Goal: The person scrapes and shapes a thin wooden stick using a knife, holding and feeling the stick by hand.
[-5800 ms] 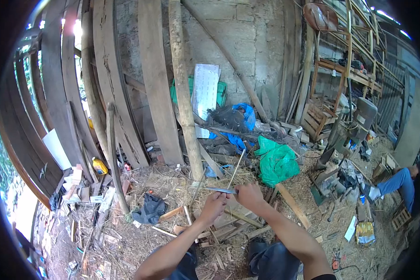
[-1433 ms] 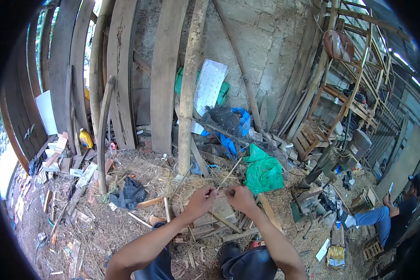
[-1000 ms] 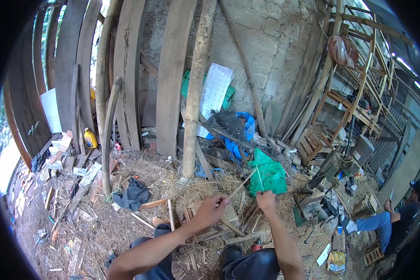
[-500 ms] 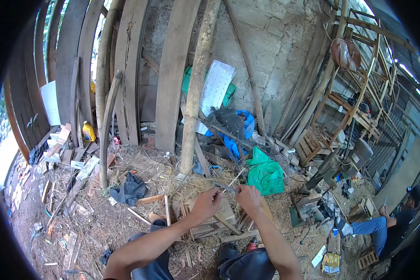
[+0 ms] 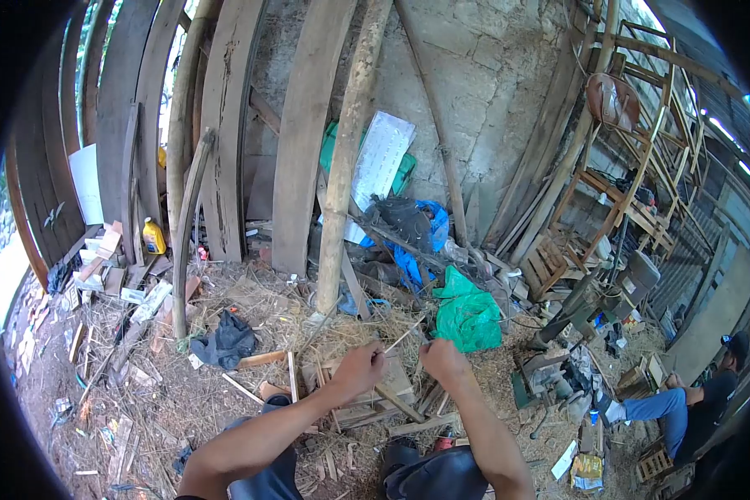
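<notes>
My left hand [image 5: 360, 368] is raised in front of me over the littered ground, its fingers closed in a pinch. Level with it, my right hand [image 5: 444, 362] is closed too, a short gap to the right. What either hand grips is too small or hidden to make out. A thin pale stick [image 5: 406, 333] shows by the left fingertips; I cannot tell whether it is held or lies behind. Below the hands lie wooden boards [image 5: 396, 383] amid straw and shavings. A crumpled green plastic bag [image 5: 467, 312] lies just beyond my right hand.
A bamboo pole [image 5: 342, 192] and tall planks [image 5: 304, 142] stand against the block wall. A black cloth or bag [image 5: 225, 340] lies left, a yellow bottle [image 5: 153, 237] farther back. To the right, a seated person [image 5: 700, 408] is near a greasy machine [image 5: 554, 375] and stacked wooden frames [image 5: 642, 167].
The greyish strip seen between my hands earlier no longer shows there. My hands are slightly lower and a little farther apart. The view has shifted slightly.
</notes>
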### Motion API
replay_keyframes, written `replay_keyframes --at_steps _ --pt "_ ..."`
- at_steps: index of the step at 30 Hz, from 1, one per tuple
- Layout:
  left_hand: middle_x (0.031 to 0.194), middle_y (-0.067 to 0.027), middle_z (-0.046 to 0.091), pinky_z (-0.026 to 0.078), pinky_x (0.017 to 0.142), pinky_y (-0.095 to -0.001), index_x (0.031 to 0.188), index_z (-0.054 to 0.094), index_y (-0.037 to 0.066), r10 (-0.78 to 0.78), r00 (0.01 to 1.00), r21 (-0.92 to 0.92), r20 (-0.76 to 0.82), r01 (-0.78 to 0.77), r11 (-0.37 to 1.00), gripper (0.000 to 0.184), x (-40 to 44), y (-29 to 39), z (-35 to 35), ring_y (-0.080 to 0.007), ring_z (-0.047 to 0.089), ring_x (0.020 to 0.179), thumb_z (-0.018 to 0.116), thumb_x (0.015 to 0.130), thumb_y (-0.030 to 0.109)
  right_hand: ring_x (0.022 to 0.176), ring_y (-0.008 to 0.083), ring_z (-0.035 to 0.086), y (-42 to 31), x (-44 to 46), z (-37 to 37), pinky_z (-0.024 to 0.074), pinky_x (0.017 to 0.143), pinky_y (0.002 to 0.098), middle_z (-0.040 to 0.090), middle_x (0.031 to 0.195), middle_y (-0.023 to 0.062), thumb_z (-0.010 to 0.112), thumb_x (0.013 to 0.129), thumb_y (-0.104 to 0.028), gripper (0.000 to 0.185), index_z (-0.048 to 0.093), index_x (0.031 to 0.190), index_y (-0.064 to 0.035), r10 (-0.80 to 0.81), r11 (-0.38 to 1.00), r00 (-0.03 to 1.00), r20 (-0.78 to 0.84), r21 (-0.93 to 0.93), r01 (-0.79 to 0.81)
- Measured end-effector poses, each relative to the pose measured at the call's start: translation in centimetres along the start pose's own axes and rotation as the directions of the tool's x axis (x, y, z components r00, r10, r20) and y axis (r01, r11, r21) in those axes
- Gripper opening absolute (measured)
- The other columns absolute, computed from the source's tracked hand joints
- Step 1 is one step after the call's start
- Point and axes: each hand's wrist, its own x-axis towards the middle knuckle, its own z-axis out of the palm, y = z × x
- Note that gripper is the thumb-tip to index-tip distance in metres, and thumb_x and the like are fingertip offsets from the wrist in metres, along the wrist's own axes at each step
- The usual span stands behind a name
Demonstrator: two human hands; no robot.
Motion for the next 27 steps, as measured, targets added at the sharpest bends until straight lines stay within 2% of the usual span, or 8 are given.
replay_keyframes --at_steps 6,10,12,15,19,23,25,27 --pt "0.074 -0.0194 0.061 0.047 0.061 -0.0382 0.089 0.057 -0.001 0.043 0.996 -0.054 -0.077 -0.047 0.997 0.015 0.3 -1.4 0.4 -0.0332 0.060 0.066 0.057 0.084 0.014 0.073 0.0352 0.065 -4.2 -2.1 0.0 0.0528 0.069 0.0443 0.065 0.074 0.0188 0.057 0.080 -0.029 0.029 0.066 0.073 -0.0025 -0.366 0.923 0.930 0.002 -0.127 0.364" --pt "0.074 -0.0184 0.062 0.047 0.062 -0.0385 0.090 0.057 0.000 0.015 1.000 0.019 0.010 -0.015 1.000 0.015 -0.8 1.1 -0.7 -0.0327 0.061 0.067 0.056 0.085 0.014 0.077 0.0314 0.067 3.9 3.4 1.0 0.0535 0.069 0.0437 0.067 0.081 0.0187 0.056 0.081 -0.023 0.022 0.067 0.078 -0.0042 0.094 0.989 0.995 -0.037 -0.114 -0.098" --pt "0.074 -0.0181 0.062 0.047 0.061 -0.0387 0.089 0.057 0.000 0.060 0.998 0.032 0.015 -0.060 0.998 0.015 -0.8 1.9 -1.3 -0.0325 0.061 0.066 0.056 0.085 0.014 0.083 0.0313 0.066 15.5 6.4 9.5 0.0535 0.071 0.0434 0.066 0.086 0.0209 0.056 0.081 -0.024 0.024 0.067 0.084 -0.0027 0.022 0.939 0.999 0.033 -0.345 -0.009" --pt "0.074 -0.0181 0.062 0.047 0.061 -0.0393 0.088 0.058 0.000 0.036 0.999 -0.011 0.031 -0.036 0.999 0.015 -0.9 2.0 -1.7 -0.0326 0.061 0.067 0.056 0.084 0.014 0.088 0.0339 0.065 11.1 0.5 3.4 0.0531 0.073 0.0441 0.065 0.091 0.0229 0.056 0.081 -0.027 0.029 0.066 0.090 -0.0009 0.374 0.901 0.925 -0.064 -0.211 -0.379" --pt "0.073 -0.0184 0.062 0.047 0.061 -0.0396 0.087 0.057 -0.001 0.012 1.000 0.016 -0.017 -0.011 1.000 0.015 -0.2 0.0 -1.3 -0.0334 0.062 0.067 0.057 0.083 0.014 0.084 0.0387 0.064 11.3 2.0 2.7 0.0528 0.073 0.0445 0.065 0.087 0.0237 0.057 0.080 -0.028 0.032 0.066 0.086 0.0019 0.407 0.911 0.909 -0.089 -0.037 -0.411" --pt "0.071 -0.0175 0.062 0.048 0.060 -0.0401 0.086 0.057 0.000 0.057 0.995 0.040 -0.085 -0.054 0.998 0.013 0.4 -0.9 -0.5 -0.0329 0.061 0.064 0.058 0.082 0.012 0.066 0.0427 0.061 4.2 1.1 0.7 0.0508 0.061 0.0464 0.061 0.067 0.0244 0.059 0.080 -0.028 0.032 0.065 0.075 0.0028 0.048 0.977 0.970 -0.237 0.215 0.004" --pt "0.071 -0.0176 0.062 0.048 0.059 -0.0399 0.086 0.057 0.000 0.053 0.994 0.043 -0.090 -0.049 0.998 0.013 0.6 -1.0 0.1 -0.0329 0.061 0.064 0.058 0.082 0.012 0.069 0.0399 0.062 1.0 0.7 -0.2 0.0520 0.063 0.0461 0.064 0.077 0.0221 0.059 0.079 -0.023 0.021 0.068 0.078 -0.0048 -0.102 0.935 0.980 -0.170 0.320 0.153" --pt "0.070 -0.0177 0.062 0.048 0.059 -0.0398 0.086 0.057 0.000 0.043 0.994 0.050 -0.100 -0.038 0.998 0.012 0.7 -0.8 0.4 -0.0329 0.061 0.063 0.058 0.082 0.011 0.069 0.0383 0.063 -2.0 -0.9 -1.3 0.0519 0.063 0.0456 0.064 0.077 0.0200 0.060 0.078 -0.022 0.018 0.068 0.079 -0.0064 -0.176 0.964 0.975 -0.137 0.178 0.199"
